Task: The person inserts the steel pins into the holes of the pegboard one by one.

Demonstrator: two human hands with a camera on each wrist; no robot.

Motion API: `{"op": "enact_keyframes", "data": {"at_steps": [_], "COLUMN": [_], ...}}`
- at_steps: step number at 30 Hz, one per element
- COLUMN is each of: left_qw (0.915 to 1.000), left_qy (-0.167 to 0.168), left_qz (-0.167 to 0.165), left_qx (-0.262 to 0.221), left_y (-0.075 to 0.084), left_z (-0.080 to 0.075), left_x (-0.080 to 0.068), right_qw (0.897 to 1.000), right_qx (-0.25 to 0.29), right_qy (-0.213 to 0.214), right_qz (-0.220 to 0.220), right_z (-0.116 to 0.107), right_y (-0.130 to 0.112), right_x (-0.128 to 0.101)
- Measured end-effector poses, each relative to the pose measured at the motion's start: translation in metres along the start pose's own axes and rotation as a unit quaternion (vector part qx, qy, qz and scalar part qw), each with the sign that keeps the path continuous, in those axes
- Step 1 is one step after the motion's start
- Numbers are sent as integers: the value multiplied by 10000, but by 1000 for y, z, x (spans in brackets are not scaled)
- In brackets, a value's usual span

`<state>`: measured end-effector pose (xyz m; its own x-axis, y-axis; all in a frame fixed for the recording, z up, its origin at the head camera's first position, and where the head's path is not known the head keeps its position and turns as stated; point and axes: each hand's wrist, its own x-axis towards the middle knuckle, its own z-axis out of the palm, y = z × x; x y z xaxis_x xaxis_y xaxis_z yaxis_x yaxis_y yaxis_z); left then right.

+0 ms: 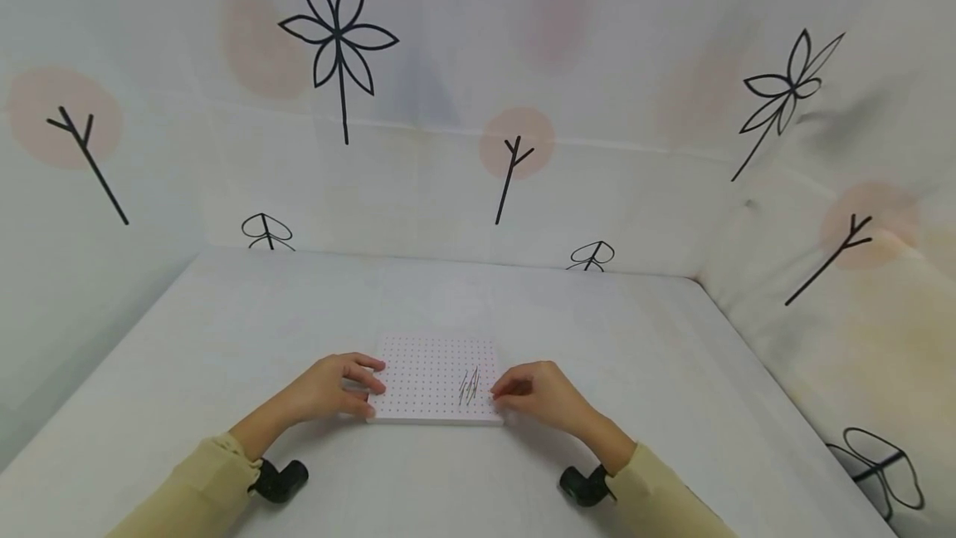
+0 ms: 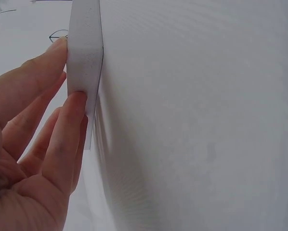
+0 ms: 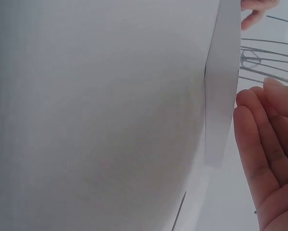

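Note:
A flat white board (image 1: pixel 418 372) with a grid of small holes lies on the table. Several thin dark sticks (image 1: pixel 469 387) stand up from its right part, a little slanted in the head view. At the board's left edge, my left hand (image 1: pixel 336 388) rests spread fingertips against the side, seen close up in the left wrist view. By the right edge is my right hand (image 1: pixel 543 395), its fingers loosely bent and the thumb near them. In the right wrist view, nothing shows between those fingers (image 3: pixel 250 127). Whether they touch the board is unclear.
A white cloth covers the table (image 1: pixel 448 480). A lone thin stick (image 3: pixel 179 211) shows low in the right wrist view. Dark wrist devices (image 1: pixel 280 480) sit at both cuffs. Cloth walls (image 1: pixel 448 189) with printed leaves enclose the back and sides.

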<state>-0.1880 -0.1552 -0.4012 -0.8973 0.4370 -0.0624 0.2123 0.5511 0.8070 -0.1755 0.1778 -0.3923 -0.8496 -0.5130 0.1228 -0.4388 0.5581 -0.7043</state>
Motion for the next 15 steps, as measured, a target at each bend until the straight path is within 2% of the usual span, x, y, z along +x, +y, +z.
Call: {"op": "enact_keyframes", "data": {"at_steps": [15], "left_qw": [10000], "left_qy": [23], "left_qz": [-13], "left_qx": [96], "left_y": [1], "left_z": [0], "left_x": [0], "right_qw": [9996], "right_qx": [-146], "right_qy": [176], "right_qz": [160], "right_z": [-15], "right_y": [13], "right_x": [-8]}}
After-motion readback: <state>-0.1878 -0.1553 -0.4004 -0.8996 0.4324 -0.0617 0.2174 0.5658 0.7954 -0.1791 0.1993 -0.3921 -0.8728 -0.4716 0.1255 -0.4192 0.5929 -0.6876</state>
